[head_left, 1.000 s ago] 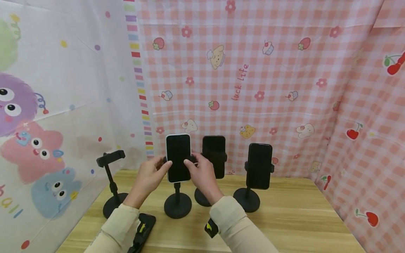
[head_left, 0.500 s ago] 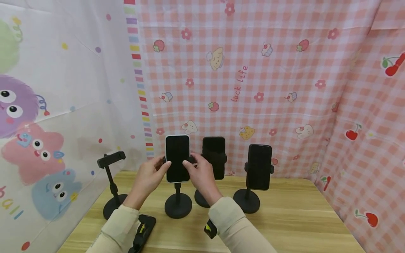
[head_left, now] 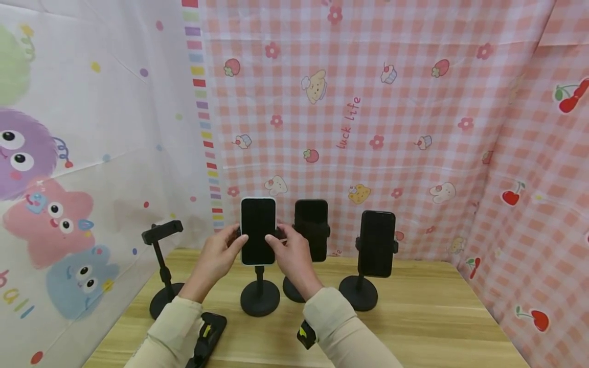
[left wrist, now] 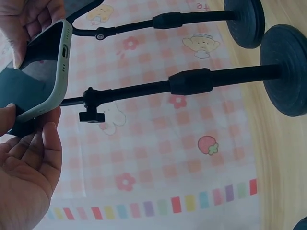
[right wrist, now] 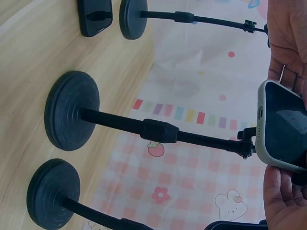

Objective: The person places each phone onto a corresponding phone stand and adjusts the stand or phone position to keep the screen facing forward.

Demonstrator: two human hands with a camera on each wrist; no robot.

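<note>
In the head view, a smartphone (head_left: 258,230) with a pale rim and dark screen stands upright in the clamp of a black phone stand (head_left: 259,298). My left hand (head_left: 220,255) grips its left side, thumb on the front edge and fingers curled behind. On the opposite side my right hand (head_left: 294,255) holds it likewise, its thumb on the screen's right edge. The left wrist view shows the phone (left wrist: 41,72) between both hands, with the stand's pole (left wrist: 144,91) running from behind it to the round base (left wrist: 288,72).
Two more stands hold a dark phone (head_left: 311,230) behind my right hand and a black phone (head_left: 377,243) farther right. A bare stand (head_left: 162,232) is at the left. Another phone (head_left: 215,327) lies on the wooden table (head_left: 428,317) by my left sleeve.
The stand's round base has shifted slightly right, and the phone has moved a little left in the view. Both hands keep their hold.
</note>
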